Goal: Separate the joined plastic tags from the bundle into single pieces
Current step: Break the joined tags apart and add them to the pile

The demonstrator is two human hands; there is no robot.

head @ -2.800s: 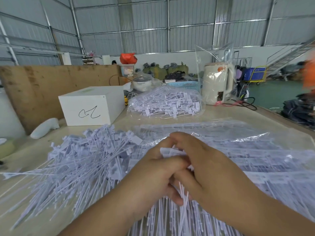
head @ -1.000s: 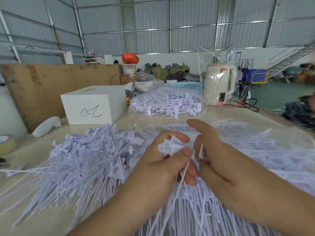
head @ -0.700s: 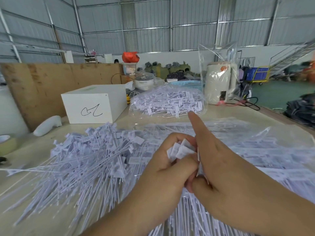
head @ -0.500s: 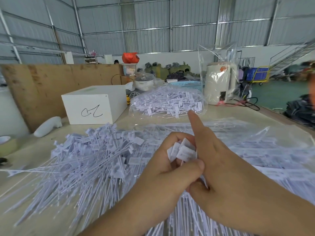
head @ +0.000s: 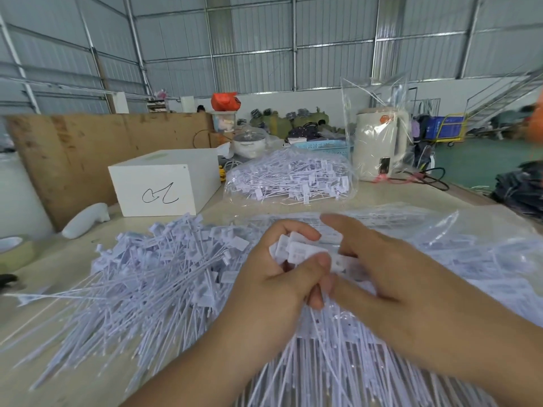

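- The surface (head: pixel 73 289) is bare only in a strip at my left, between the loose pile of single tags (head: pixel 152 289) and the tape roll (head: pixel 14 254) at the left edge; a white bottle-like thing (head: pixel 85 220) lies near the plywood board (head: pixel 88 148) that stands along the far left side
- To my right the surface is covered by a flat clear bag of tags (head: pixel 455 254), reaching to the right edge; the floor beyond that edge is green
- Farther back, a second, fuller bag of tags (head: pixel 291 179) lies between the white box (head: pixel 167 183) and the cream kettle (head: pixel 379 148), which stands inside a clear plastic bag
- The white box carries a hand-drawn black scribble on its front; I cannot read it as letters. The kettle has an orange sticker near its top, too small to read. Print on the tag heads is blurred
- The bundle of joined tags (head: pixel 296 251) is right in front of me, above the heap, its heads up and its thin tails hanging down toward me
- My left hand (head: pixel 273 286) is curled round the bundle, thumb pressed across the front of the heads
- My right hand (head: pixel 390 286) is just beside it, touching; its thumb and fingers pinch a tag head at the bundle's right side, forefinger stretched out above
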